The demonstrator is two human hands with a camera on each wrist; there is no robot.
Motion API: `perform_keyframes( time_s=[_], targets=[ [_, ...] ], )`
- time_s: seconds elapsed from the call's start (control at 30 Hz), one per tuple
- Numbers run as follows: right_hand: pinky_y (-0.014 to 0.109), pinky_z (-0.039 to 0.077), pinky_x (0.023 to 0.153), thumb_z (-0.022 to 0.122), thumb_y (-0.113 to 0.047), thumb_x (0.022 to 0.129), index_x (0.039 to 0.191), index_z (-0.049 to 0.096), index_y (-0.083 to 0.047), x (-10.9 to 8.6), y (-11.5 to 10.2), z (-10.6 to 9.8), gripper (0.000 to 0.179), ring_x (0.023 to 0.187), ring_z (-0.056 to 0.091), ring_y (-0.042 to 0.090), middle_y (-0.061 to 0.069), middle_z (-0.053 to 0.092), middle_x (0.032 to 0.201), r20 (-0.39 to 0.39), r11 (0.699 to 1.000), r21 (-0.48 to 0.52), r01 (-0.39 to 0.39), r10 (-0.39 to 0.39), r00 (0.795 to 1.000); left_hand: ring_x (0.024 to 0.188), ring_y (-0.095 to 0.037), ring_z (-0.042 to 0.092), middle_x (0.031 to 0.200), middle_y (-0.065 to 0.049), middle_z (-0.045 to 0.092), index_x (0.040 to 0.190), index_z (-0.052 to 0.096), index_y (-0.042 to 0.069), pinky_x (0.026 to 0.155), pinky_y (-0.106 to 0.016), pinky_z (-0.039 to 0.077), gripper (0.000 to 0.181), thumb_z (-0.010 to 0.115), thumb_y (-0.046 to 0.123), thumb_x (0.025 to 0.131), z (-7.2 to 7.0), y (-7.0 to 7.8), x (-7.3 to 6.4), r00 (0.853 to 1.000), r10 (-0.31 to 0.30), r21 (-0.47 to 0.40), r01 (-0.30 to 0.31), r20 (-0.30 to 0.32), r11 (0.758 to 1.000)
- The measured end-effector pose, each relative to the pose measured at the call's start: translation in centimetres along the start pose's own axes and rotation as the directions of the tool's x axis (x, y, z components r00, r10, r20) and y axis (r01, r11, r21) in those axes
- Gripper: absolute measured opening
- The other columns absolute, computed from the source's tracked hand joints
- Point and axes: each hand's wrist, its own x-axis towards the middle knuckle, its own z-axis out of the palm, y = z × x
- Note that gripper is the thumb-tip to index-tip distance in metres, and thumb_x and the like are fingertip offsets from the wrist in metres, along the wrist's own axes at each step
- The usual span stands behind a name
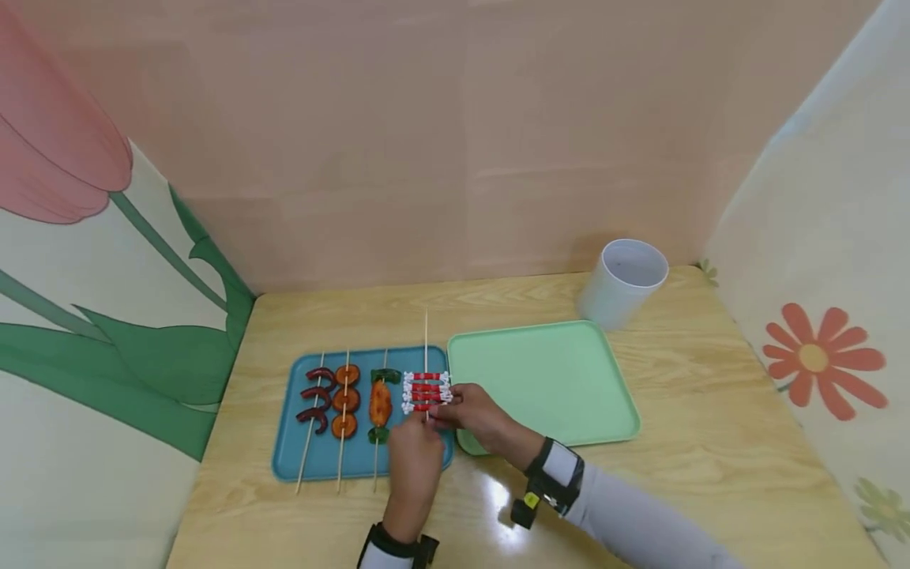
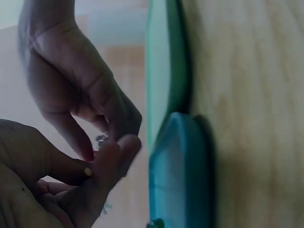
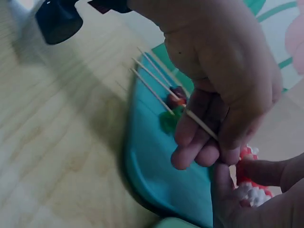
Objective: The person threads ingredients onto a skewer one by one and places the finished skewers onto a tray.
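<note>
Above the right part of the blue tray (image 1: 284, 450) is a skewer (image 1: 426, 340) threaded with several red-and-white pieces (image 1: 426, 387). My left hand (image 1: 415, 458) pinches the stick's near end between thumb and fingers; that end pokes out of the grip in the right wrist view. From the right, my right hand (image 1: 483, 416) grips the lowest red-and-white pieces, its fingertips right beside the left hand's. On the tray lie a skewer of dark red curled pieces (image 1: 315, 393), one of round orange-brown slices (image 1: 346, 399), and one with an orange-brown piece (image 1: 380, 403) between green pieces.
A light green tray (image 1: 547, 379) sits just right of the blue one, their edges meeting. Behind its far right corner stands a white cup (image 1: 618, 292). The wooden table (image 1: 711, 442) has a backdrop wall behind it and printed sheets on both sides.
</note>
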Motion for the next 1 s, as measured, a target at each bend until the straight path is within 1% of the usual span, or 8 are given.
perform_keyframes(
  time_s=[0.07,0.17,0.3,0.43,0.63,0.73,0.87,1.0],
  targets=[
    [0.027,0.064,0.077,0.068,0.004,0.094,0.117,0.057,0.015,0.2,0.7,0.3,0.027,0.075,0.074,0.010,0.014,0.075,0.095,-0.047,0.999,-0.035,0.006,-0.008,0.999,0.062,-0.017,0.062,0.069,-0.010,0.068,0.084,0.072,-0.003,0.045,-0.028,0.042,0.006,0.067,-0.002,0.087,0.5,-0.2,-0.1,1.000,0.002,0.070,-0.001,-0.008,0.998],
    [0.025,0.062,0.072,0.075,0.001,0.089,0.113,0.061,0.011,0.5,1.5,0.7,0.030,0.077,0.071,0.011,0.016,0.073,0.097,-0.105,0.970,-0.236,0.055,-0.081,0.991,0.056,-0.019,0.058,0.059,-0.008,0.060,0.069,0.066,0.002,0.042,-0.031,0.037,0.014,0.069,-0.003,0.082,1.0,-0.6,-0.4,1.000,0.010,0.173,-0.008,-0.014,0.985],
    [0.026,0.055,0.068,0.083,-0.011,0.081,0.108,0.064,0.004,0.9,2.1,0.7,0.036,0.081,0.063,0.014,0.013,0.071,0.096,-0.115,0.804,-0.577,0.146,-0.257,0.960,0.055,-0.026,0.062,0.059,-0.010,0.062,0.065,0.065,0.003,0.044,-0.040,0.044,0.020,0.073,0.002,0.084,1.5,-1.1,-0.4,1.000,0.007,0.265,-0.003,-0.016,0.964],
    [0.029,0.051,0.063,0.087,-0.016,0.077,0.102,0.064,0.002,1.3,2.3,0.7,0.038,0.078,0.058,0.017,0.011,0.070,0.091,-0.091,0.676,-0.710,0.197,-0.366,0.926,0.066,-0.032,0.068,0.070,-0.014,0.067,0.076,0.070,0.000,0.053,-0.046,0.053,0.015,0.076,0.007,0.087,1.6,-1.3,0.0,0.999,-0.036,0.291,0.035,-0.002,0.956],
    [0.038,0.059,0.073,0.086,-0.015,0.080,0.123,0.053,0.007,1.8,2.8,1.6,0.059,0.089,0.066,0.025,0.019,0.070,0.104,-0.143,0.658,-0.740,0.136,-0.352,0.925,0.072,-0.035,0.070,0.077,-0.014,0.067,0.079,0.072,-0.001,0.058,-0.047,0.056,0.011,0.076,0.006,0.087,1.7,-1.8,0.5,0.999,-0.047,0.302,0.043,0.003,0.952],
    [0.043,0.060,0.081,0.086,-0.018,0.082,0.133,0.049,0.008,1.8,2.7,2.0,0.068,0.098,0.067,0.028,0.022,0.068,0.114,-0.131,0.609,-0.784,0.122,-0.354,0.926,0.072,-0.036,0.070,0.078,-0.014,0.066,0.080,0.072,-0.001,0.059,-0.047,0.056,0.011,0.076,0.006,0.088,1.6,-2.0,0.5,0.998,-0.058,0.307,0.052,0.010,0.950],
    [0.040,0.059,0.075,0.086,-0.020,0.084,0.127,0.055,0.009,1.5,2.5,2.3,0.060,0.091,0.063,0.026,0.020,0.063,0.110,-0.088,0.534,-0.835,0.131,-0.365,0.927,0.071,-0.037,0.070,0.075,-0.015,0.068,0.078,0.072,-0.001,0.059,-0.048,0.057,0.013,0.079,0.007,0.085,1.4,-2.3,0.4,0.999,-0.041,0.329,0.039,-0.002,0.944],
    [0.040,0.060,0.075,0.084,-0.018,0.086,0.125,0.057,0.011,1.3,2.8,2.3,0.056,0.089,0.062,0.025,0.020,0.060,0.110,-0.063,0.512,-0.846,0.147,-0.371,0.926,0.068,-0.035,0.070,0.072,-0.014,0.069,0.075,0.071,0.001,0.056,-0.048,0.055,0.013,0.081,0.007,0.081,1.3,-2.5,0.3,1.000,-0.026,0.361,0.027,-0.008,0.932]
  ],
)
